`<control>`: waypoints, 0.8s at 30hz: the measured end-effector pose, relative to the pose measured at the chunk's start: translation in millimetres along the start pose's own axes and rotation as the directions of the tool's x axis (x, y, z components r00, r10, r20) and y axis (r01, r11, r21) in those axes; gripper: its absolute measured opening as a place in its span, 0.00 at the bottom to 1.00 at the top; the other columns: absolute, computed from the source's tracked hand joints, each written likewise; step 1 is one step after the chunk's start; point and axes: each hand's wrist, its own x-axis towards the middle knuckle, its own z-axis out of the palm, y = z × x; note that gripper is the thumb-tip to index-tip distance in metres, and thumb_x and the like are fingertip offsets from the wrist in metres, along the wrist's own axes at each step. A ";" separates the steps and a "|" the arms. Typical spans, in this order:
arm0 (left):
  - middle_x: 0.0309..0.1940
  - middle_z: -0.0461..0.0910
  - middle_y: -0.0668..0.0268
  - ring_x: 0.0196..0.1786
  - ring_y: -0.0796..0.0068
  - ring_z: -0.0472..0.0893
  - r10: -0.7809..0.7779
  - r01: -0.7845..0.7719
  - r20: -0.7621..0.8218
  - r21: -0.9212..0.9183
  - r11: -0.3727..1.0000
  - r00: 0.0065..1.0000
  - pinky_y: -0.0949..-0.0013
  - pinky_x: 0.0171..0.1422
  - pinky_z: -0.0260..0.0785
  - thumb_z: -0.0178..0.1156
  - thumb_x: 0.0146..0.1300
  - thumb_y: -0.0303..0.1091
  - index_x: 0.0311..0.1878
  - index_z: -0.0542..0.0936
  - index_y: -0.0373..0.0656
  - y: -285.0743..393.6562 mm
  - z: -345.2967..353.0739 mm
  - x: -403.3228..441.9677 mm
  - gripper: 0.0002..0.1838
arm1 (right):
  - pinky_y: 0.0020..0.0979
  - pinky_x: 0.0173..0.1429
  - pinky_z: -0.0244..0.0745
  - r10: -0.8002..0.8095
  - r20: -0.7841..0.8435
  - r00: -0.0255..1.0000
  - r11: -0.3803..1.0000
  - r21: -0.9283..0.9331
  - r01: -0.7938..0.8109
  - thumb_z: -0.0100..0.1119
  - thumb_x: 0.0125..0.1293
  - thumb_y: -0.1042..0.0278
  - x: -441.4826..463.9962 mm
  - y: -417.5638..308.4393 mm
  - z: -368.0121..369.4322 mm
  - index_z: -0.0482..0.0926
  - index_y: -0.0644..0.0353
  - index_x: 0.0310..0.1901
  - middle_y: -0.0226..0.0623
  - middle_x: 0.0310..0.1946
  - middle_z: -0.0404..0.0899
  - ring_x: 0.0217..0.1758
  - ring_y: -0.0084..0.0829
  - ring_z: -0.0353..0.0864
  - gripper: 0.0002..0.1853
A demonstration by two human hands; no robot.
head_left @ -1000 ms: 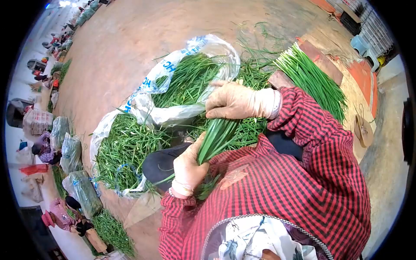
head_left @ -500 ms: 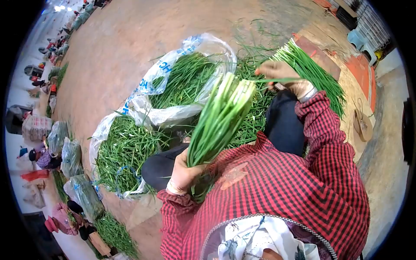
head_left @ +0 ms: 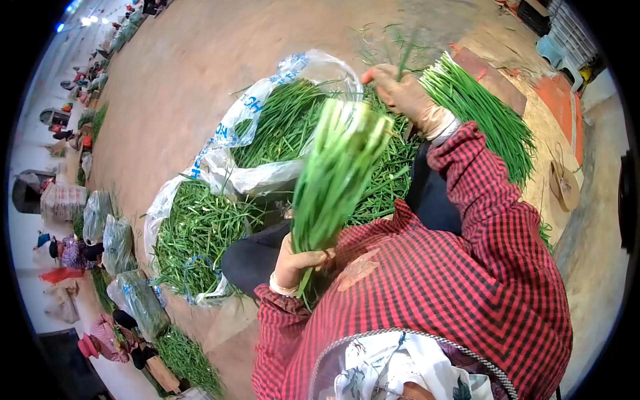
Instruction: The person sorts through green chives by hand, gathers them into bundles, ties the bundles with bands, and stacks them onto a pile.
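My left hand (head_left: 300, 263) is wrapped round the lower, leafy end of a bunch of garlic chives (head_left: 337, 173), which stands tilted up with its pale cut ends at the top, slightly blurred. Up and to the right, my right hand (head_left: 410, 100) has its fingers bent, and a thin green chive leaf (head_left: 405, 59) sticks up from them, smeared by motion. Just right of that hand lies a big neat pile of garlic chives (head_left: 483, 120), pale ends toward the back. Loose leaves (head_left: 383, 190) cover the ground under and between my hands.
An open clear plastic bag (head_left: 267, 179) holds chives ahead of me; another bag (head_left: 152, 230) with loose trimmings stands to its left. A sandal (head_left: 564, 187) and a blue stool (head_left: 553, 53) are on the right. Along the left wall are filled bags (head_left: 140, 303) and other people (head_left: 103, 337).
My right hand has moved left and slightly up, and the leaf in it now points upward instead of across toward the bunch. The bunch in my left hand has shifted slightly.
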 end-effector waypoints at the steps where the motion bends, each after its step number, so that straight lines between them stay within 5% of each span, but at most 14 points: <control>1: 0.32 0.82 0.58 0.25 0.77 0.76 0.032 -0.029 0.024 -0.100 0.995 0.999 0.76 0.27 0.66 0.66 0.50 0.26 0.52 0.76 0.30 -0.9 -1.2 -1.5 0.24 | 0.28 0.30 0.67 0.064 0.015 0.998 0.998 -0.022 -0.064 0.50 0.74 0.47 1.0 12.2 -11.2 0.81 0.53 0.48 0.24 0.21 0.72 0.25 0.21 0.70 0.19; 3: 0.32 0.82 0.53 0.21 0.75 0.74 0.078 -0.080 -0.020 -0.182 0.980 0.997 0.76 0.26 0.65 0.66 0.52 0.31 0.52 0.75 0.28 -10.9 -16.1 -4.0 0.25 | 0.33 0.42 0.76 0.151 0.244 0.958 0.712 -0.700 0.066 0.57 0.67 0.48 -12.4 30.9 -15.1 0.79 0.57 0.55 0.37 0.33 0.83 0.36 0.32 0.81 0.23; 4: 0.33 0.82 0.53 0.21 0.74 0.74 0.086 -0.090 -0.025 -0.248 0.965 0.996 0.76 0.26 0.65 0.66 0.52 0.31 0.51 0.75 0.28 -14.7 -19.7 -3.3 0.24 | 0.33 0.57 0.75 0.284 0.326 0.902 0.568 -0.815 0.115 0.62 0.61 0.48 -25.7 18.8 -8.7 0.75 0.60 0.60 0.47 0.47 0.83 0.51 0.41 0.82 0.31; 5: 0.33 0.82 0.52 0.21 0.74 0.74 0.097 -0.101 -0.026 -0.314 0.944 0.995 0.75 0.26 0.66 0.65 0.53 0.32 0.51 0.75 0.28 -18.5 -22.9 -1.2 0.23 | 0.33 0.61 0.73 0.219 0.378 0.900 0.560 -0.804 0.201 0.62 0.62 0.50 -29.3 41.4 -10.3 0.72 0.61 0.63 0.46 0.51 0.81 0.55 0.40 0.80 0.32; 7: 0.35 0.83 0.51 0.22 0.73 0.74 0.099 -0.080 0.036 -0.357 0.931 0.994 0.75 0.26 0.66 0.63 0.55 0.32 0.49 0.76 0.29 -23.6 -29.7 3.6 0.21 | 0.31 0.61 0.73 0.028 0.309 0.951 0.816 -0.556 0.156 0.61 0.66 0.55 -33.9 15.3 -2.7 0.72 0.61 0.63 0.42 0.52 0.81 0.56 0.34 0.79 0.28; 8: 0.35 0.83 0.51 0.22 0.74 0.75 0.089 -0.079 0.013 -0.358 0.930 0.996 0.75 0.26 0.65 0.63 0.55 0.31 0.50 0.76 0.29 -23.7 -26.3 5.8 0.21 | 0.26 0.52 0.76 -0.094 0.205 0.974 0.945 -0.290 0.152 0.59 0.69 0.60 -34.0 10.6 5.1 0.75 0.61 0.59 0.36 0.46 0.81 0.48 0.25 0.80 0.21; 9: 0.35 0.83 0.51 0.22 0.74 0.75 0.077 -0.075 -0.009 -0.357 0.931 0.997 0.75 0.26 0.65 0.63 0.55 0.31 0.50 0.76 0.29 -23.5 -23.7 7.9 0.21 | 0.26 0.52 0.76 -0.094 0.202 0.975 0.945 -0.290 0.151 0.59 0.69 0.60 -33.7 -3.7 11.4 0.75 0.61 0.59 0.36 0.46 0.81 0.48 0.25 0.80 0.21; 11: 0.35 0.83 0.52 0.23 0.75 0.75 0.056 -0.053 -0.001 -0.338 0.940 0.998 0.76 0.27 0.66 0.64 0.54 0.31 0.50 0.76 0.30 -21.5 -17.8 10.7 0.21 | 0.20 0.39 0.74 -0.090 0.114 0.989 0.996 0.015 0.089 0.59 0.71 0.59 -34.8 -44.2 19.3 0.79 0.61 0.53 0.29 0.35 0.78 0.34 0.17 0.78 0.16; 13: 0.28 0.81 0.57 0.20 0.75 0.71 0.127 -0.134 -0.104 -0.056 0.989 0.986 0.75 0.25 0.60 0.68 0.53 0.40 0.43 0.79 0.30 -16.5 -5.0 13.2 0.22 | 0.27 0.35 0.74 -0.080 0.197 0.977 0.975 -0.189 0.118 0.58 0.70 0.52 -33.2 -61.9 28.9 0.80 0.64 0.44 0.32 0.28 0.80 0.28 0.22 0.78 0.19; 15: 0.35 0.83 0.55 0.24 0.77 0.75 0.081 -0.090 -0.077 -0.115 0.989 0.994 0.77 0.29 0.66 0.67 0.53 0.32 0.52 0.76 0.31 -16.2 -8.9 11.2 0.23 | 0.26 0.32 0.73 -0.192 0.187 0.963 0.953 -0.197 0.228 0.58 0.70 0.50 -27.4 -49.1 35.6 0.80 0.64 0.40 0.33 0.24 0.78 0.26 0.20 0.77 0.20; 21: 0.33 0.83 0.56 0.22 0.76 0.73 0.102 -0.106 -0.105 -0.032 0.994 0.989 0.75 0.26 0.64 0.69 0.53 0.35 0.53 0.76 0.31 -18.7 -6.7 8.0 0.26 | 0.26 0.28 0.73 0.060 0.221 0.973 0.997 -0.051 -0.050 0.56 0.70 0.56 -29.9 -43.7 31.0 0.80 0.64 0.36 0.30 0.21 0.78 0.20 0.20 0.76 0.16; 24: 0.33 0.83 0.56 0.23 0.78 0.75 0.069 -0.070 -0.102 -0.010 0.997 0.992 0.77 0.27 0.66 0.68 0.53 0.34 0.53 0.76 0.31 -21.4 -9.8 11.3 0.25 | 0.23 0.28 0.74 0.130 0.260 0.957 0.988 0.049 -0.148 0.57 0.70 0.58 -27.8 -33.3 25.2 0.79 0.62 0.43 0.30 0.24 0.80 0.23 0.19 0.78 0.14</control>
